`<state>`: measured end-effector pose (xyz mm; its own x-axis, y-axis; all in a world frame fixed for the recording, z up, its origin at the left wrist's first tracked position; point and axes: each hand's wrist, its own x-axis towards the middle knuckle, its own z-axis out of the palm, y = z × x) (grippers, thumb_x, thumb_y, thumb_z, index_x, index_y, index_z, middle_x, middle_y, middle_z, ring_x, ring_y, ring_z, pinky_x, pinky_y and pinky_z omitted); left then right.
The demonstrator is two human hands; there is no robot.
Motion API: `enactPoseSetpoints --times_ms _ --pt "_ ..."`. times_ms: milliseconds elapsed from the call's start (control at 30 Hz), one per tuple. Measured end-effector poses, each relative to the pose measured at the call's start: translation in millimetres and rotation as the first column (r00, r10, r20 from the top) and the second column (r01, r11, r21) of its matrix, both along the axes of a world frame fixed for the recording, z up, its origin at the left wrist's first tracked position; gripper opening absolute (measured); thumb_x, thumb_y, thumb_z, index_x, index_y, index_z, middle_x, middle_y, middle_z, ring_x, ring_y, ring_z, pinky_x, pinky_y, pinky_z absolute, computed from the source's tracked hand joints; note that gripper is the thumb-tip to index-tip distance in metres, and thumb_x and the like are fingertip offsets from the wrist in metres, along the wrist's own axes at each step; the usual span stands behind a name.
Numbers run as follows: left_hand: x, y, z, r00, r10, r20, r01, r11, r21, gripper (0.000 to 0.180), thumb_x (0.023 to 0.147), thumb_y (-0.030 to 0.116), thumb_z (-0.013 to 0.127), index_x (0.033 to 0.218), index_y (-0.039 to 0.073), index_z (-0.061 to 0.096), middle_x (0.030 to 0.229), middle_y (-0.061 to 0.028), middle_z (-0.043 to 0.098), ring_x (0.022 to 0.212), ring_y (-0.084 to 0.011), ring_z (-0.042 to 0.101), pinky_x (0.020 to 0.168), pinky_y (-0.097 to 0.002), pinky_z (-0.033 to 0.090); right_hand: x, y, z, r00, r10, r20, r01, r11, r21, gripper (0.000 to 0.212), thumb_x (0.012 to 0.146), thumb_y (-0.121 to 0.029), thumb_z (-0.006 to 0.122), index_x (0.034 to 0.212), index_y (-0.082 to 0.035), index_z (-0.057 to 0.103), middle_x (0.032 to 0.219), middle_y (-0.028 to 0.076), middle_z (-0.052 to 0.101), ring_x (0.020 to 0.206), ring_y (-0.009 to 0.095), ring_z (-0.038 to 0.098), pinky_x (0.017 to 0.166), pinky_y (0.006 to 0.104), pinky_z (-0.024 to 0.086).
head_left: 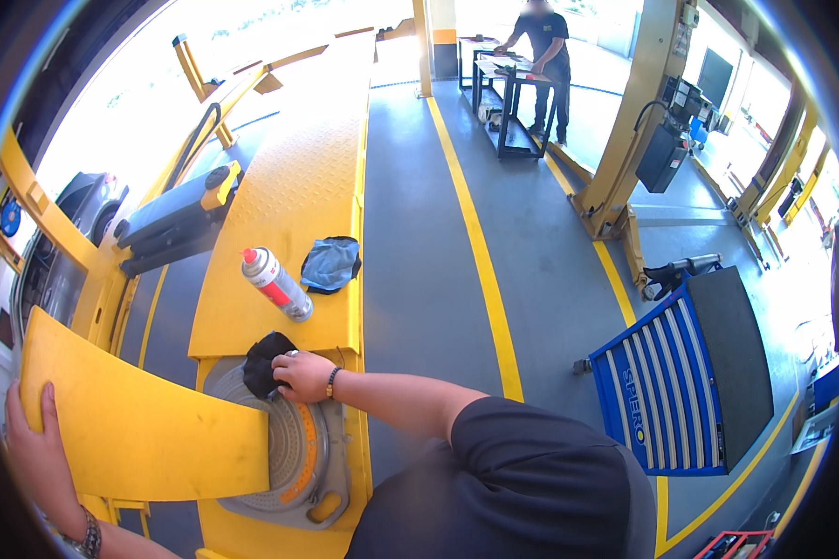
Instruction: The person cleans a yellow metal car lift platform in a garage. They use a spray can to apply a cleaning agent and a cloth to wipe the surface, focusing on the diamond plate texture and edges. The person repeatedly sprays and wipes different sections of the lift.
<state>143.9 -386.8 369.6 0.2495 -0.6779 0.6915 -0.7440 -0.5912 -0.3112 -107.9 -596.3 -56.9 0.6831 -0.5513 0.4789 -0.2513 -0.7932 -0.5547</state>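
Observation:
My left hand [45,436] grips the outer edge of a curved yellow panel [149,419], fingers over its face and the thumb side hidden. That panel is tilted up over part of a round grey turning plate [284,456] with an orange scale. Pressed against the plate's far rim, a black cloth [267,363] is bunched under my right hand [303,375], whose fingers close on it. Just beyond, a spray can [278,284] with a red top stands on the yellow lift platform [280,177]. A blue cloth with a dark part [330,265] lies to the can's right.
On the right stands a blue tool cabinet [662,387] with several drawers. A yellow lift post [634,121] rises behind it. Another person [545,56] leans over a dark trolley [508,102] at the back. A car [89,205] is at the far left.

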Motion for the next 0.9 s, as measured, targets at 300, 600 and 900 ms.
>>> enactPoseSetpoints --times_ms 300,600,900 --pt "-0.2 1.5 -0.1 0.999 0.017 -0.044 -0.018 1.0 -0.024 0.058 0.105 0.05 0.061 0.143 0.007 0.058 0.135 -0.0185 0.069 0.12 -0.0398 0.068 0.097 -0.0435 0.056 0.1 -1.4 0.3 1.0 0.007 -0.009 -0.007 1.0 -0.019 0.027 0.093 -0.029 0.07 0.106 -0.005 0.07 0.128 0.014 0.064 0.109 0.036 0.066 0.096 0.047 0.054" --pt "-2.6 0.0 2.3 0.992 0.12 -0.032 -0.12 0.993 0.01 0.063 0.104 0.058 0.057 0.146 0.011 0.058 0.137 -0.0162 0.069 0.121 -0.0372 0.068 0.098 -0.0439 0.057 0.2 -3.9 -3.9 0.999 0.031 -0.029 -0.031 1.0 -0.002 0.03 0.091 -0.031 0.07 0.109 -0.007 0.07 0.127 0.013 0.062 0.115 0.034 0.063 0.1 0.0479 0.051" --pt "-2.8 0.7 4.6 0.992 0.126 -0.029 -0.125 0.992 0.028 0.062 0.104 0.059 0.056 0.146 0.013 0.058 0.136 -0.0143 0.07 0.12 -0.0362 0.07 0.097 -0.0439 0.058 -3.2 -4.3 1.1 0.995 0.063 -0.083 -0.063 0.998 0.003 0.035 0.092 -0.032 0.072 0.117 -0.008 0.068 0.134 0.015 0.058 0.119 0.036 0.061 0.102 0.0482 0.049"
